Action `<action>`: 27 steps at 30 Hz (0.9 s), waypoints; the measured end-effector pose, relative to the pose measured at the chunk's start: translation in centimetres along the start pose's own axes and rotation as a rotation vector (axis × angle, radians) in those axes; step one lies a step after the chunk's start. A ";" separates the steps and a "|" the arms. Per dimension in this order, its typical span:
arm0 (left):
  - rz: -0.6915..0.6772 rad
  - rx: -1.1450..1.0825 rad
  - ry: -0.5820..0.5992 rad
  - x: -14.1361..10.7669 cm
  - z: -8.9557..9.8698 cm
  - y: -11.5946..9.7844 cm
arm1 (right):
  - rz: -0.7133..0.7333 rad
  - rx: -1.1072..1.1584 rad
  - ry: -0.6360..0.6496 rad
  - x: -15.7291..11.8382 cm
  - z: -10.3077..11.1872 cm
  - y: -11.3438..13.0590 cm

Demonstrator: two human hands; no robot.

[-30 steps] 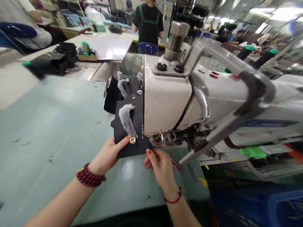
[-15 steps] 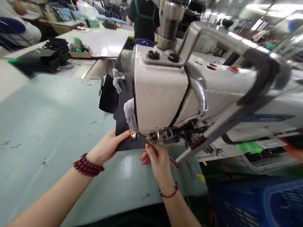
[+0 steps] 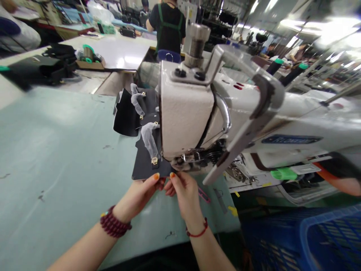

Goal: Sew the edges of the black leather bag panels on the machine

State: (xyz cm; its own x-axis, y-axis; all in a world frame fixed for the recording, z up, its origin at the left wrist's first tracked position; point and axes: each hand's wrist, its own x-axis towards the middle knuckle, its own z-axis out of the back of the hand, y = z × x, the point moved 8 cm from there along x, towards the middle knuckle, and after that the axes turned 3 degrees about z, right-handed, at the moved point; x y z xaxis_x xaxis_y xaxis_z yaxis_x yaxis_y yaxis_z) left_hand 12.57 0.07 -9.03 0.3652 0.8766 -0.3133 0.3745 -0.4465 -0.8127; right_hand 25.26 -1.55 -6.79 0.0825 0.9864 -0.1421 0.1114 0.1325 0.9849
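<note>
A black leather-like bag panel lies under the head of a white sewing machine. It carries gold hardware and straps wrapped in white film; a curved black flap stands up at its far left. My left hand pinches the panel's near edge, thumb on top and fingers beneath. Close beside it, my right hand grips the same edge near the machine's needle area, thumb uppermost. The needle area is mostly hidden behind the machine head.
A pink-handled tool and a small metal ruler-like strip lie right of my right hand on the green tabletop. A blue plastic basket stands at lower right. Black bags and a co-worker are farther back.
My left hand has moved from the panel's left side to its near edge, beside my right hand. The view has shifted slightly; more of the wrapped straps shows.
</note>
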 end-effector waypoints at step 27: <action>0.171 0.130 -0.179 2.6 -0.2 -0.4 | -0.028 0.062 -0.066 -1.5 -0.1 -0.1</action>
State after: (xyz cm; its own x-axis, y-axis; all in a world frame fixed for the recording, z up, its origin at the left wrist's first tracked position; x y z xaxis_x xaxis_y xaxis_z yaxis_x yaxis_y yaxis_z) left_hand 13.53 2.48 -9.43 0.2532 0.8133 -0.5238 0.2038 -0.5741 -0.7930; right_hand 25.00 -2.97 -6.65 0.1428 0.9736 -0.1780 0.1754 0.1521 0.9727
